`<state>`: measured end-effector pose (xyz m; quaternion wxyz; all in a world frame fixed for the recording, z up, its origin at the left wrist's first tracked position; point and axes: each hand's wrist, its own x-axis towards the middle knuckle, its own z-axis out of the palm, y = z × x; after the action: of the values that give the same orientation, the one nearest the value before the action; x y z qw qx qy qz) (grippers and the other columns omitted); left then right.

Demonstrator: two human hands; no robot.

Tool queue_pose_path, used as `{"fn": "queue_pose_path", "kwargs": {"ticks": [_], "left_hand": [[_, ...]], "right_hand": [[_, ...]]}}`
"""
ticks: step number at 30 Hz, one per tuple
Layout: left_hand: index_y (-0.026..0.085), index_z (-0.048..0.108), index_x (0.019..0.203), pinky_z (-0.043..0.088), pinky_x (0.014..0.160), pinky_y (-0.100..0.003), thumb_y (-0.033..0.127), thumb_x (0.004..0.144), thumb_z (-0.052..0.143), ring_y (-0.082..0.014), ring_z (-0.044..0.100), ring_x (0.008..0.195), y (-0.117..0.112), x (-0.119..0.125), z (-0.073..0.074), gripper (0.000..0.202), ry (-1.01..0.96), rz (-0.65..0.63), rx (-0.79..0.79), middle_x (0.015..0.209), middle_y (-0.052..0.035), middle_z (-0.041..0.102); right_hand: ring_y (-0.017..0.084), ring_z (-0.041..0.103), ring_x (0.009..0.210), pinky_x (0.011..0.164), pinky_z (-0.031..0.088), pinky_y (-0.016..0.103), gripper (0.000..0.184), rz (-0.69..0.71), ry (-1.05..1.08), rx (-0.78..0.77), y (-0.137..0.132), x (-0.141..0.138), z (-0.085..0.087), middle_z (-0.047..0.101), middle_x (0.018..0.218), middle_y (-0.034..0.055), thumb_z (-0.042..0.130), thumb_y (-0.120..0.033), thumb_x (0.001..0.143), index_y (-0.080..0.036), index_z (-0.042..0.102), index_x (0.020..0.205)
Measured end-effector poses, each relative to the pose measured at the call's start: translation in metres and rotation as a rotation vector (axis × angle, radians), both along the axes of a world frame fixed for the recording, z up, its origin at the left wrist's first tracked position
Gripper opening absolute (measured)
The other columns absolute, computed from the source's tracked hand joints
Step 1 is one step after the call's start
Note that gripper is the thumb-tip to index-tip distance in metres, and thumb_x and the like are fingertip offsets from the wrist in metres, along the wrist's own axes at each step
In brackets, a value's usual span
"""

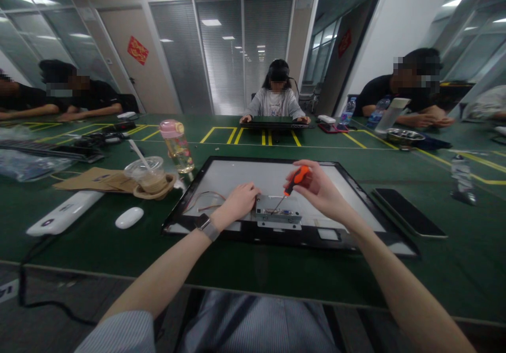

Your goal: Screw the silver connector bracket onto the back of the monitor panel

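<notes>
A flat display panel (227,175) with a black frame lies on the green table in front of me. Near its front edge sits a metal bracket (280,220) with ports along its side. My right hand (316,187) is closed around an orange and black screwdriver (297,180), its shaft slanting down left to the bracket's ports. Whether the tip touches a screw is too small to tell. My left hand (242,201) rests at the bracket's left end, fingers curled together; what they hold, if anything, is hidden. Thin wires (209,197) run over the panel left of that hand.
Left of the panel are a white earbud case (129,217), a white power strip (65,213), a plastic cup (147,171) and a pink-lidded bottle (177,145). A black phone (409,212) lies to the right. Across the table a person (276,92) holds another dark panel (275,121).
</notes>
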<state>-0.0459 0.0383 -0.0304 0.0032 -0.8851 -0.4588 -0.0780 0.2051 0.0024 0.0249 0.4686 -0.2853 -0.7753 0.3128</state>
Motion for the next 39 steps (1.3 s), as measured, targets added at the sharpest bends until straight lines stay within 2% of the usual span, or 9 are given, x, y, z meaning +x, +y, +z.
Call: {"fn": "queue_pose_path", "kwargs": {"ticks": [3,6,11,15,20,24,29,32,39], "left_hand": [[0.016,0.065,0.121,0.049,0.095,-0.038,0.012,0.099,0.042,-0.0236,0.061,0.104,-0.001,0.000,0.002,0.032,-0.003,0.003,0.001,0.115,-0.0112,0.062],[0.017,0.064,0.122,0.050,0.094,-0.036,0.011,0.099,0.041,-0.0226,0.062,0.104,-0.002,0.000,0.002,0.033,-0.012,0.001,0.004,0.114,-0.0105,0.062],[0.017,0.065,0.120,0.049,0.094,-0.036,0.012,0.100,0.040,-0.0224,0.062,0.104,0.000,-0.002,-0.001,0.032,-0.008,-0.008,0.014,0.116,-0.0096,0.063],[0.018,0.065,0.118,0.049,0.094,-0.036,0.012,0.100,0.041,-0.0219,0.063,0.104,0.002,-0.003,-0.003,0.031,-0.020,-0.015,0.012,0.117,-0.0090,0.064],[0.017,0.068,0.112,0.049,0.095,-0.035,0.015,0.102,0.042,-0.0214,0.063,0.102,0.003,-0.006,-0.002,0.028,-0.103,-0.019,-0.008,0.111,-0.0084,0.066],[0.016,0.072,0.102,0.048,0.095,-0.035,0.022,0.102,0.046,-0.0216,0.063,0.100,0.010,-0.014,0.002,0.027,-0.245,-0.035,-0.073,0.104,-0.0078,0.068],[0.021,0.071,0.115,0.050,0.083,-0.032,0.054,0.085,0.070,-0.0199,0.062,0.091,0.015,-0.026,0.010,0.045,-0.381,-0.101,-0.372,0.108,-0.0044,0.064],[0.022,0.066,0.126,0.050,0.086,-0.034,0.057,0.070,0.082,-0.0233,0.060,0.099,0.011,-0.027,0.012,0.068,-0.325,-0.126,-0.415,0.113,-0.0050,0.061],[0.017,0.066,0.115,0.051,0.091,-0.038,0.048,0.066,0.087,-0.0255,0.060,0.103,0.009,-0.021,0.007,0.061,-0.379,-0.175,-0.307,0.114,-0.0071,0.059]], "right_hand": [[0.023,0.068,0.086,0.080,0.060,0.043,0.055,-0.253,0.009,0.154,0.006,0.016,0.007,0.066,0.101,0.0064,0.054,-0.026,0.096,-0.028,0.037,0.149],[0.027,0.066,0.089,0.085,0.055,0.046,0.050,-0.528,-0.328,0.274,0.017,0.034,0.007,0.067,0.105,0.0108,0.055,-0.025,0.094,-0.023,0.052,0.144],[0.033,0.071,0.093,0.081,0.052,0.042,0.050,-0.537,-1.051,0.049,0.031,0.050,-0.013,0.073,0.108,0.0181,0.050,-0.008,0.088,-0.018,0.064,0.134],[0.033,0.073,0.100,0.079,0.051,0.038,0.050,-0.488,-1.272,-0.102,0.035,0.054,-0.024,0.077,0.108,0.0176,0.052,-0.003,0.083,-0.021,0.069,0.127],[0.032,0.074,0.100,0.081,0.053,0.038,0.044,-0.451,-1.265,-0.158,0.038,0.064,-0.025,0.078,0.103,0.0149,0.062,-0.006,0.077,-0.023,0.076,0.115],[0.037,0.067,0.116,0.099,0.051,0.046,0.043,-0.439,-1.179,-0.113,0.040,0.065,-0.020,0.072,0.122,0.0209,0.067,-0.029,0.085,-0.016,0.073,0.126],[0.035,0.063,0.122,0.103,0.051,0.043,0.075,-0.115,-0.910,-0.239,0.032,0.045,-0.017,0.060,0.142,0.0157,0.077,-0.050,0.076,-0.019,0.061,0.142],[0.036,0.062,0.118,0.103,0.050,0.044,0.083,-0.060,-0.954,-0.265,0.028,0.032,-0.019,0.061,0.134,0.0159,0.086,-0.047,0.064,-0.016,0.063,0.137],[0.031,0.062,0.100,0.087,0.052,0.039,0.058,-0.107,-0.955,-0.153,0.024,0.023,-0.017,0.063,0.110,0.0123,0.085,-0.040,0.064,-0.013,0.072,0.114]]}}
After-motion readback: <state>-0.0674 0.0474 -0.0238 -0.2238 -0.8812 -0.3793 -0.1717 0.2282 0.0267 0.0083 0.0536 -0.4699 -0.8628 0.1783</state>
